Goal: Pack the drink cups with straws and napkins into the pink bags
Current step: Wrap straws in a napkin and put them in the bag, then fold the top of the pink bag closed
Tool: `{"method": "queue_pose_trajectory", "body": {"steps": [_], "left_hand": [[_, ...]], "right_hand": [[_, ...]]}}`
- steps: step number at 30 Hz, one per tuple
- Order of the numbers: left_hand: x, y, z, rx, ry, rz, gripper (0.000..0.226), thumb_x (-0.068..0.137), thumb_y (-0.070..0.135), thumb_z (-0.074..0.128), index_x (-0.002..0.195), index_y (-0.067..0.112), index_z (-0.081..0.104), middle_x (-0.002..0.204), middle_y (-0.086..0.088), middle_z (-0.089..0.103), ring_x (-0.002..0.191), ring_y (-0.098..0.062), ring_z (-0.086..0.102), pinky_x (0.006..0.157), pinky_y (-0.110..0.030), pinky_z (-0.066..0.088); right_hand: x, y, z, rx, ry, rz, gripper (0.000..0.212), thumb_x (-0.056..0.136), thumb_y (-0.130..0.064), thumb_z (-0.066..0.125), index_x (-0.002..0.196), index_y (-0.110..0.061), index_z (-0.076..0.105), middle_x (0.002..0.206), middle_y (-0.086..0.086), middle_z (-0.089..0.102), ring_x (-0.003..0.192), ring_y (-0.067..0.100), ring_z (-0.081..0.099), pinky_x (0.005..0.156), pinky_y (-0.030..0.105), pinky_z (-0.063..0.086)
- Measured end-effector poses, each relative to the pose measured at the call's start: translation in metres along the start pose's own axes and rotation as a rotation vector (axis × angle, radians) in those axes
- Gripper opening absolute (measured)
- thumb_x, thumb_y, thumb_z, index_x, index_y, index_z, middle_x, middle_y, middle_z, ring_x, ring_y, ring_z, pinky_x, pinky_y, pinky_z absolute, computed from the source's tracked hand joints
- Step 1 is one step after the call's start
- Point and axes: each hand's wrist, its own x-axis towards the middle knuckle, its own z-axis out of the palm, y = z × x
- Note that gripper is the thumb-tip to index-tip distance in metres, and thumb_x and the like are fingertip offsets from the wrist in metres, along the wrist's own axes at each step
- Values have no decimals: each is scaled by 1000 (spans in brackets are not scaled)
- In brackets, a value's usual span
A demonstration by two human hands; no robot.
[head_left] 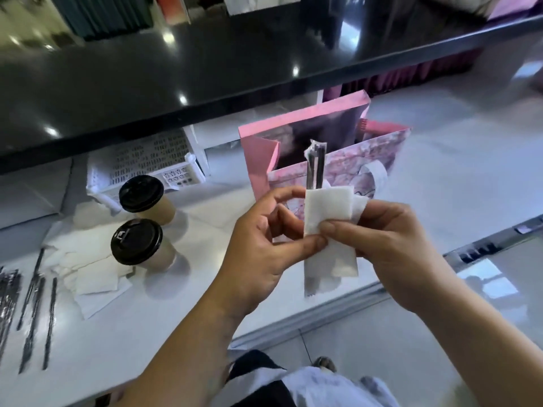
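While pinched, soft napkin [327, 230] sheathes glossy straws [315, 168].

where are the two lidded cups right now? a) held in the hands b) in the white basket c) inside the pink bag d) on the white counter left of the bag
d: both black-lidded cups stand on the white counter, left of the pink bag, while the left hand and right hand hold a napkin wrapped round straws.
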Motion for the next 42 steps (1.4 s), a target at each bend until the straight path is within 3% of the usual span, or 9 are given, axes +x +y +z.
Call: {"method": "queue_pose_trajectory", "body": {"steps": [9,14,19,23,28,32,34,37,42], "left_hand": [[49,35,-13,85,30,186,49,77,13,82,120,25,63,91,1,66,91,-14,67,86,-31,55],[94,36,-58,667,238,277,28,89,20,73,114,28,66,110,12,68,109,-9,62,99,-32,47],[127,23,-60,991,-92,46,81,64,68,72,138,40,52,138,18,53,131,-11,38,114,-43,30],[131,17,-64,1064,-205,-4,111,44,84,51,146,45,34,142,24,33,142,-4,14,122,-43,13],[128,20,-65,918,-268,-115,137,51,65,86,154,48,-3,132,43,10,140,14,-12,125,-41,-2],[123,14,-66,880,-262,-80,136,53,64,87,151,54,-6,141,50,-5,143,11,-20,125,-45,1],[121,15,-63,877,-263,-114,132,55,61,87,142,63,-11,131,58,-16,136,19,-27,125,-42,-2],[121,16,-60,900,-260,-115,132,56,64,85,146,59,-12,152,41,-11,139,14,-28,125,-41,-4],[126,18,-58,937,-237,-136,123,57,69,82,147,61,0,158,32,-3,141,14,-23,124,-37,-6]], "right_hand": [[52,-51,-24,-34,7,-228,13,67,-12,74,78,-14,81,77,0,77,71,15,72,64,29,58],[95,-90,-41,-252,163,-522,12,74,-16,82,80,-26,80,79,-13,77,73,8,70,70,29,58],[129,-100,-39,-648,109,-681,18,81,-15,81,91,-28,74,81,-23,73,72,-6,63,69,21,54],[153,-89,-38,-947,-131,-648,14,85,-24,75,88,-10,77,81,3,73,73,18,67,67,37,53],[177,-81,-38,-1369,-481,-468,9,87,-26,72,92,-27,79,84,-10,71,72,15,61,65,41,52],[187,-67,-31,-1813,-721,-301,15,93,-35,59,102,-38,70,95,-14,68,88,15,62,77,37,51],[189,-58,-31,-1866,-762,-354,14,91,-37,55,98,-32,66,93,-10,67,86,18,62,74,36,50],[188,-51,-36,-1825,-892,-284,14,88,-44,59,92,-30,55,92,-15,63,78,14,54,67,33,43],[190,-74,-54,-1624,-849,-244,37,83,-58,59,116,-44,61,101,-26,63,82,0,49,75,22,43]]}}
